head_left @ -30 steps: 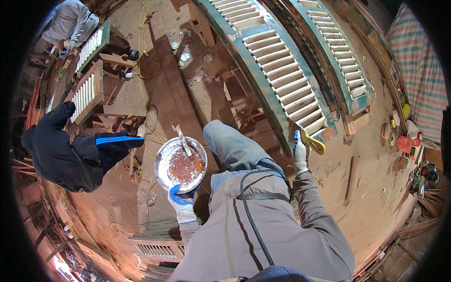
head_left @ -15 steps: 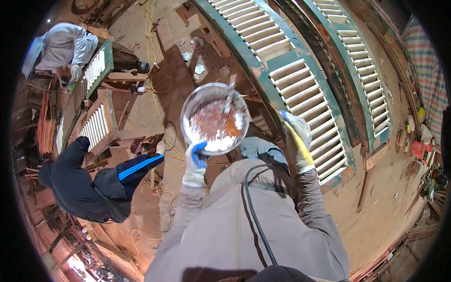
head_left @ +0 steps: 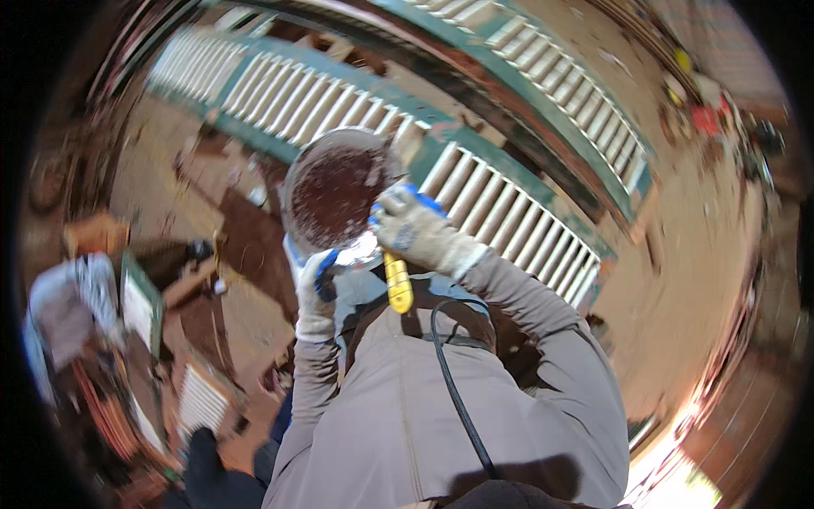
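Observation:
A round metal bowl [head_left: 363, 254] is in front of me, tilted so that its dark reddish-brown contents [head_left: 333, 193] show. My left hand [head_left: 315, 299], in a white glove with blue fingers, grips its near left rim. My right hand [head_left: 417, 227], gloved alike, is closed around a tool with a yellow handle [head_left: 398, 284] at the bowl's right edge. The handle points back toward me. The tool's working end is blurred and partly hidden, so its kind cannot be told.
Beyond the bowl lies a green-framed louvred shutter [head_left: 436, 140] with white slats. A second green shutter [head_left: 555, 127] lies farther right. At left, a person in grey [head_left: 68, 305] and one in dark clothes [head_left: 222, 477] are near smaller louvred panels [head_left: 202, 403].
My view has turned left to right, so the shutters swing across behind the bowl. My right hand has come from the right side to the bowl with the yellow-handled tool.

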`<state>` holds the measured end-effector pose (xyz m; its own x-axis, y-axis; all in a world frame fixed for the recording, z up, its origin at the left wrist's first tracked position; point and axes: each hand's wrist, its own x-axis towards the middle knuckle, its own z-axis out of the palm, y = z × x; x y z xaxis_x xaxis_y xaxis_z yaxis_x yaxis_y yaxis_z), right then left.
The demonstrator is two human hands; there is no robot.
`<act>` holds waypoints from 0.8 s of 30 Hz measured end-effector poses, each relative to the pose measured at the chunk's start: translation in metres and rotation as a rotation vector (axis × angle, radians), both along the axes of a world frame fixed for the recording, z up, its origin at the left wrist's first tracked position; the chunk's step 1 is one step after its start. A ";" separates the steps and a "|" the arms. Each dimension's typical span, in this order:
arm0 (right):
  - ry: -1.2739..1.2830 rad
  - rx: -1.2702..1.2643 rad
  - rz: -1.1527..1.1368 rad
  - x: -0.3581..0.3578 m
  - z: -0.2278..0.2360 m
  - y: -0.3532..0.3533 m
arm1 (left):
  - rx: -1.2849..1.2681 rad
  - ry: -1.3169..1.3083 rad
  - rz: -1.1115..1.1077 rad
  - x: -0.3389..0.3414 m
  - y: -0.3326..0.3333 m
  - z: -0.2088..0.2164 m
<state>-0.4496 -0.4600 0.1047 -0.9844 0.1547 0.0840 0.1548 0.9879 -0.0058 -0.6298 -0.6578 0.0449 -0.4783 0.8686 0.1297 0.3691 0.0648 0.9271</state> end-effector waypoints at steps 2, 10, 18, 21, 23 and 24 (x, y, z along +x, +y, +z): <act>-0.134 -0.022 -0.064 -0.009 0.007 0.004 | 0.000 0.108 -0.106 -0.016 0.017 -0.006; -0.267 -0.092 -0.466 -0.034 0.007 -0.001 | -0.047 -0.079 -0.353 -0.072 0.098 -0.004; 0.323 -0.423 -0.881 -0.053 0.000 -0.013 | -0.147 -0.297 -0.505 -0.162 0.142 -0.029; 0.783 -0.972 -1.183 -0.067 -0.037 -0.032 | -0.341 -0.798 -0.273 -0.199 0.151 -0.052; 1.064 -1.382 -1.420 -0.073 -0.043 -0.049 | -0.356 -0.932 -0.242 -0.206 0.164 -0.045; 1.167 -1.420 -1.450 -0.070 -0.047 -0.054 | -0.312 -0.866 -0.248 -0.210 0.162 -0.046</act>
<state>-0.5199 -0.5144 0.0579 0.1444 0.8924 -0.4275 -0.0841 -0.4194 -0.9039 -0.8396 -0.4956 -0.0007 -0.0972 0.8936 -0.4383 -0.4014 0.3677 0.8388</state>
